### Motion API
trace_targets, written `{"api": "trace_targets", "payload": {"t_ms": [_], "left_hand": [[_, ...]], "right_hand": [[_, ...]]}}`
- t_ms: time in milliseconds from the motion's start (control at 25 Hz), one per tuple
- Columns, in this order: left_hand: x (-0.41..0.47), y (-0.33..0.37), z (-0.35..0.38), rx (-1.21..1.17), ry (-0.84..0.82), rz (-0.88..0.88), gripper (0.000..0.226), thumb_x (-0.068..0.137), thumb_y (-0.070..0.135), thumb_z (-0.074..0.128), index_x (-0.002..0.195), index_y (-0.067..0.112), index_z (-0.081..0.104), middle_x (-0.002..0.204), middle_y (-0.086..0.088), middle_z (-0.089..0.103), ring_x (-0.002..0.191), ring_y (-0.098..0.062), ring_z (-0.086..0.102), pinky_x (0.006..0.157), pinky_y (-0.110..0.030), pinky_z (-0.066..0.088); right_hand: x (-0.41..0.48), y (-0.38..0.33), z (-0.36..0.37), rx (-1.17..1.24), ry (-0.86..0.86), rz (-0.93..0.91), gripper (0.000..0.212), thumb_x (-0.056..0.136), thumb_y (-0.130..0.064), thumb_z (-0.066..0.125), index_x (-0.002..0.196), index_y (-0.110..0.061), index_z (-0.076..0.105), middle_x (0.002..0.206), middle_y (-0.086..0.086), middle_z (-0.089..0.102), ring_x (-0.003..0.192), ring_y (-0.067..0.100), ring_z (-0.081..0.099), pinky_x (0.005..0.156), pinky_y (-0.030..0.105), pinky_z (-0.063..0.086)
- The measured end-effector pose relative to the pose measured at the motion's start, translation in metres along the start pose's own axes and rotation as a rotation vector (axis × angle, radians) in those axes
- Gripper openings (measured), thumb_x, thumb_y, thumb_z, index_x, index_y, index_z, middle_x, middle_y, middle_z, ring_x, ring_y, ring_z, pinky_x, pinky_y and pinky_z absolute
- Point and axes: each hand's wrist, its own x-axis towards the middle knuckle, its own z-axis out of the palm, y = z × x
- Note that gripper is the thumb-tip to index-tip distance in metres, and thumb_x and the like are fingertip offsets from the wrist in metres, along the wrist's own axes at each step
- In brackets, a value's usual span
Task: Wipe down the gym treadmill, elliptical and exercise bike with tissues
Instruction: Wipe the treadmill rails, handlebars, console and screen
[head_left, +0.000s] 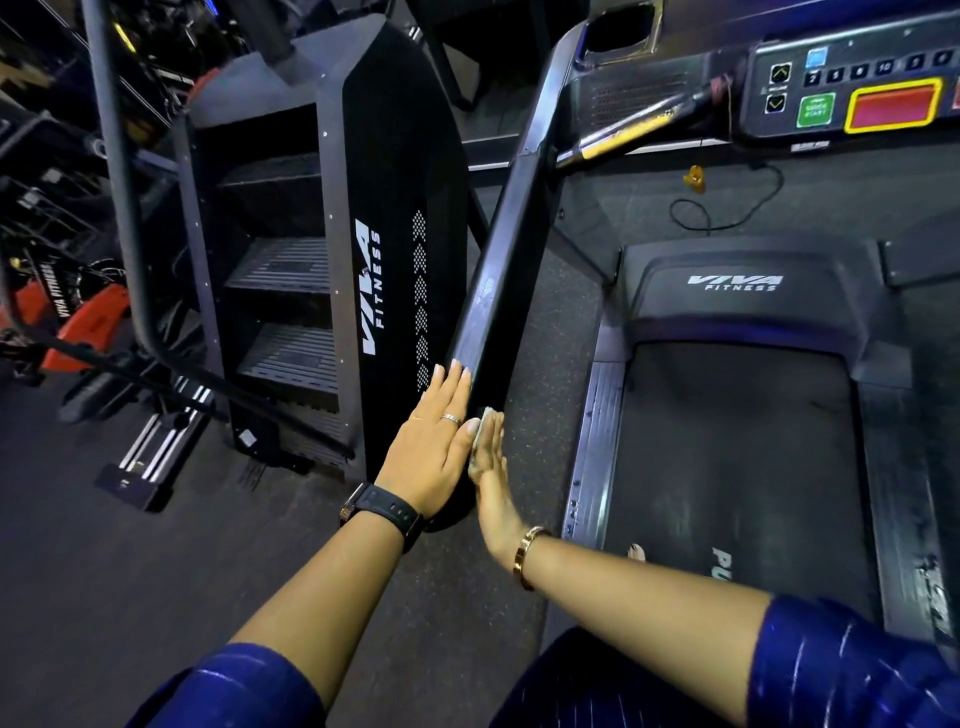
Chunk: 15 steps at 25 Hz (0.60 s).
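Note:
The treadmill's left handrail (511, 249) is a long black bar running from the console down toward me. My left hand (434, 447) lies flat with straight fingers on the near end of the rail's outer side. My right hand (491, 467) presses a small white tissue (480, 431) with straight fingers against the rail's inner side, opposite the left hand. The tissue is mostly hidden between palm and rail. The treadmill belt (737, 457) and its console (852, 88) lie to the right.
A black stair-climber machine (353, 218) stands just left of the rail, with its own curved handrail (119, 182) further left. Red equipment (83, 322) sits at far left. A cable (727, 208) lies on the floor ahead of the treadmill deck.

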Motion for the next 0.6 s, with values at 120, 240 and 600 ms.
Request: {"api": "trace_targets", "payload": {"t_ms": [120, 240, 600], "left_hand": [[0.001, 0.0, 0.001, -0.014, -0.001, 0.003, 0.064, 0.097, 0.053, 0.016, 0.151, 0.02, 0.004, 0.161, 0.007, 0.001, 0.149, -0.003, -0.009, 0.119, -0.018, -0.002], [0.0, 0.0, 0.001, -0.022, -0.011, -0.003, 0.064, 0.096, 0.053, 0.016, 0.15, 0.021, 0.003, 0.16, 0.008, -0.001, 0.147, 0.001, -0.012, 0.117, -0.014, -0.005], [0.002, 0.002, -0.001, -0.026, -0.018, -0.014, 0.066, 0.097, 0.053, 0.02, 0.154, 0.022, 0.006, 0.162, 0.009, -0.001, 0.147, 0.0, -0.011, 0.114, -0.009, -0.006]], "right_hand": [[0.045, -0.019, -0.019, 0.058, 0.061, 0.119, 0.059, 0.101, -0.053, 0.011, 0.153, -0.027, 0.0, 0.161, -0.008, -0.008, 0.147, 0.007, -0.007, 0.122, 0.04, -0.003], [0.055, -0.038, -0.022, -0.06, 0.05, 0.028, 0.076, 0.089, -0.067, 0.006, 0.153, -0.026, -0.004, 0.16, -0.009, -0.013, 0.146, 0.005, -0.012, 0.12, 0.036, -0.008], [0.047, -0.009, -0.031, 0.0, 0.055, 0.092, 0.054, 0.105, -0.041, 0.015, 0.155, -0.023, 0.003, 0.163, 0.0, 0.001, 0.149, 0.012, 0.001, 0.122, 0.042, 0.004]]}}
